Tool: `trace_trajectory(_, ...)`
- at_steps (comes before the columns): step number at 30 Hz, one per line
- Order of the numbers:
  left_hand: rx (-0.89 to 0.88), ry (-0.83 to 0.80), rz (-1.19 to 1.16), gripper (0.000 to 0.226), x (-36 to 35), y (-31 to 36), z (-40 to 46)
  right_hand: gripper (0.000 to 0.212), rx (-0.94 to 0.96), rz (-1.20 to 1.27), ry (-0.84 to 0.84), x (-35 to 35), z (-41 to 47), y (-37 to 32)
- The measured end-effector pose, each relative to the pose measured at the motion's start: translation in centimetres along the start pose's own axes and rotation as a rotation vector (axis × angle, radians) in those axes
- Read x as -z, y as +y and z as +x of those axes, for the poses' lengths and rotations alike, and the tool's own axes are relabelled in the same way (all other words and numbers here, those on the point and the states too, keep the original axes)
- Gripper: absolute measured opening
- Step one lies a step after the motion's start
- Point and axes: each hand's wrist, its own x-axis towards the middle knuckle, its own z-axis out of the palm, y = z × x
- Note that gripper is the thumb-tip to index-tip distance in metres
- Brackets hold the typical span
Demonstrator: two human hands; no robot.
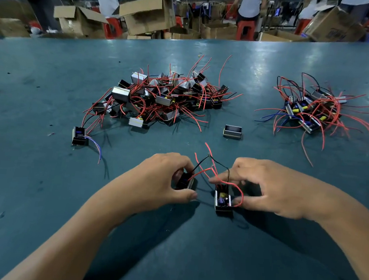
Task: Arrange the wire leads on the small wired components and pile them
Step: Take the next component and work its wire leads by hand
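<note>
Two components, one (186, 181) gripped in the left hand (164, 178) and one (223, 200) on the table (40, 194) at 6 o'clock, are seemingly being untangled, their leads (212, 171) pinched by the right hand (271, 187); separation, then piling at 12 o'clock (160, 97), seems called for.

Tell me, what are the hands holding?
The left hand grips a small component by its body. The right hand pinches another component's red wires.

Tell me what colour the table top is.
The table top is dark teal, seen best in the head view.
</note>
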Motion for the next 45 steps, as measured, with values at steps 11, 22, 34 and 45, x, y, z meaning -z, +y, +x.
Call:
trace_trajectory(11,0.036,-0.045,0.027,0.029,2.1,-1.2,-0.9,0.039,0.019,-0.414,0.240,-0.1,-0.1,-0.6)
trace_trajectory(22,0.282,0.059,0.096,0.045,2.2,-1.7,-0.8,0.042,-0.279,-0.214,0.312,-1.5,0.4,-1.9)
trace_trajectory(34,0.172,-0.077,-0.472,0.025,0.0,-0.3,0.0,0.051,-0.339,-0.035,0.365,-4.3,1.9,-3.1)
trace_trajectory(45,0.200,-0.094,-0.648,0.025,-0.3,-0.3,0.0,0.046,-0.318,-0.001,0.374,-3.8,1.4,-3.3)
